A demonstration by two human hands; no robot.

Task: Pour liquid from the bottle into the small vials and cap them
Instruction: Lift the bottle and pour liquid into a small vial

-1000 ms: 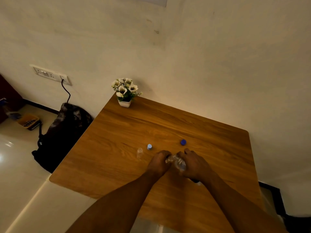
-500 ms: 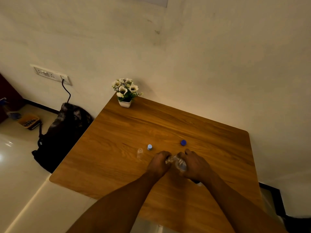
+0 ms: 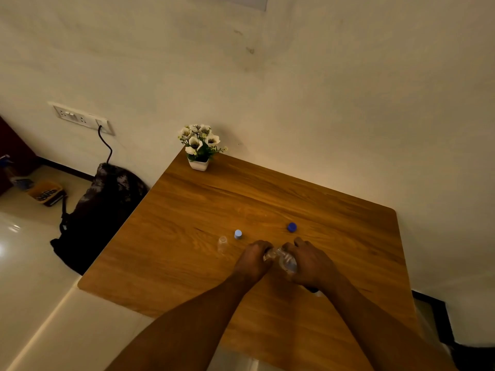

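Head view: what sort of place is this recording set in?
Probably a room in a home, not a lab: a wooden table against a plain wall, a small flower pot on it, and a backpack on the tiled floor under a wall socket.

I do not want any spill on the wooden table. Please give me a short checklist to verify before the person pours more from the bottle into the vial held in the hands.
1. Bottle gripped firmly by the right hand: ok.
2. Left hand curled at the bottle's mouth, as if holding a vial: ok, but the vial itself is hidden.
3. Bottle mouth lined up over the vial opening: cannot tell.
4. Empty vial standing upright, apart from the hands: ok.
5. Light blue cap and dark blue cap lying on the table beside the hands: ok.
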